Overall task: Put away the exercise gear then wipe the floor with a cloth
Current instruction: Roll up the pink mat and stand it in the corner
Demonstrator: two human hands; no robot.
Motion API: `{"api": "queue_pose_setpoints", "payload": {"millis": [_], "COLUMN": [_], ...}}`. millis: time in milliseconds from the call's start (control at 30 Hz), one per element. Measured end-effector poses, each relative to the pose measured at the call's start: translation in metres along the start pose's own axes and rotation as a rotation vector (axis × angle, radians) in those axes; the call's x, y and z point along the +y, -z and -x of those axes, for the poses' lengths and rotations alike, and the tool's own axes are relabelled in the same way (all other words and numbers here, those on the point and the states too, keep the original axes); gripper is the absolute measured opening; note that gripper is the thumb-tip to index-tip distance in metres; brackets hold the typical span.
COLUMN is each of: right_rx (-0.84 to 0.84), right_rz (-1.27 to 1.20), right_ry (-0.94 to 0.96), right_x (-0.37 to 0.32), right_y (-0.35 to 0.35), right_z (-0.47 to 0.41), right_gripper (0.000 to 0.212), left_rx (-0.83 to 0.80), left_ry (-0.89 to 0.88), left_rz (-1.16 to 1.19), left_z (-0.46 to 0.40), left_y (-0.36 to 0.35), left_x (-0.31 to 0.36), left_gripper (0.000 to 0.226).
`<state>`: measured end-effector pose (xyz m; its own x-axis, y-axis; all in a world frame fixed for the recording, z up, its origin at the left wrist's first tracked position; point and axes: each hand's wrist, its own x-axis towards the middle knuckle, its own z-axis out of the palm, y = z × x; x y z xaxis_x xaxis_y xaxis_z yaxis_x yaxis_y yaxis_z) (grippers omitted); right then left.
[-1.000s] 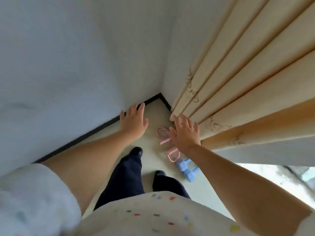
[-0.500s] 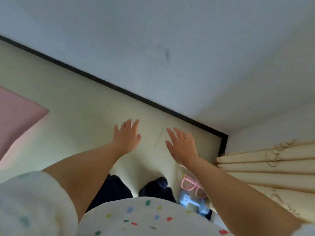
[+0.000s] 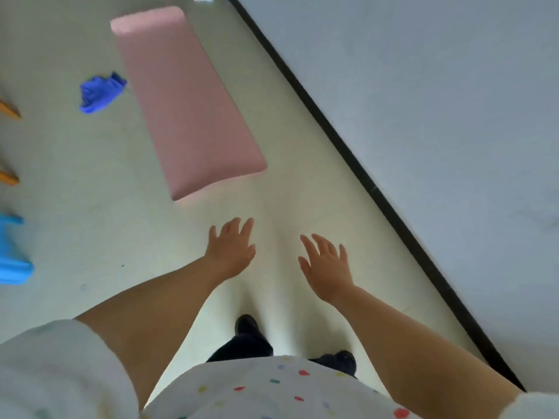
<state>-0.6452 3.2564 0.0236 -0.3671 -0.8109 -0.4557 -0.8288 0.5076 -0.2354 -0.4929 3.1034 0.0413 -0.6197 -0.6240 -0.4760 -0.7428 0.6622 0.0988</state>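
Two bare hands out in front, both empty, fingers spread, palms down over the floor (image 3: 90, 182); left hand (image 3: 231, 251) and right hand (image 3: 326, 267) apart from each other, touching nothing; one pink exercise mat (image 3: 184, 104) flat on the floor, long axis running from near the top edge of the floor area down toward the hands, roughly parallel to the black baseboard (image 3: 363, 176) along the wall (image 3: 438, 101); mat's near short end lies just ahead of the left hand, far end near the top of view; one crumpled blue cloth (image 3: 101, 92) on the floor just beside the mat's left long side, near its far half, gap too small to tell if touching; two orange pieces (image 3: 9, 143) and one light-blue object (image 3: 13, 252) cut off at the floor's left edge, can't identify; two dark shoes (image 3: 248, 325) below the hands; white shirt with coloured dots (image 3: 272, 388) at the bottom.
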Motion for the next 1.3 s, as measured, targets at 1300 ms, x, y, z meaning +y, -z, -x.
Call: {"api": "queue_pose_setpoints", "payload": {"millis": [1300], "right_rx": [-0.183], "right_rz": [0.339], "right_ry": [0.339], "right_x": [-0.228], "right_y": [0.204], "right_z": [-0.532], "right_gripper": [0.053], "left_rx": [-0.095], "left_ry": [0.338], "left_rz": [0.247], "left_z": [-0.345], "left_y": [0.185], "left_x": [-0.320], "left_gripper": [0.058]}}
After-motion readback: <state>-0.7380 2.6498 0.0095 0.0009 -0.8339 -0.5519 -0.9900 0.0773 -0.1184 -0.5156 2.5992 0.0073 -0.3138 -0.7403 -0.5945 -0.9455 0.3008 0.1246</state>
